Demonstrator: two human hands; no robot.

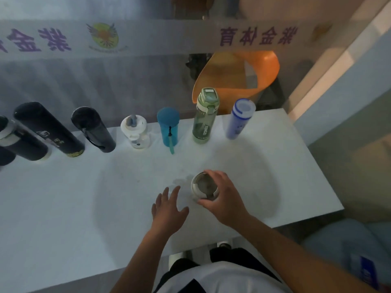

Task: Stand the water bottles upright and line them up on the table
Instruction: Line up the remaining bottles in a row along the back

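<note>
A row of upright bottles stands along the far edge of the white table (63, 208): black flasks (48, 130) (94, 130) at left, a clear bottle with a white lid (136, 132), a teal bottle (168, 125), a green bottle (205, 116) and a blue-white bottle (240, 118). Nearer me, a grey-lidded bottle (204, 186) stands upright, seen from above. My right hand (222, 195) grips it around the lid. My left hand (169, 208) hovers just left of it, fingers spread, holding nothing.
A glass partition with a printed banner (148, 37) rises right behind the bottle row. An orange chair (237, 77) stands beyond it. The table's right edge (317, 166) runs close to the blue-white bottle, with a wall further right.
</note>
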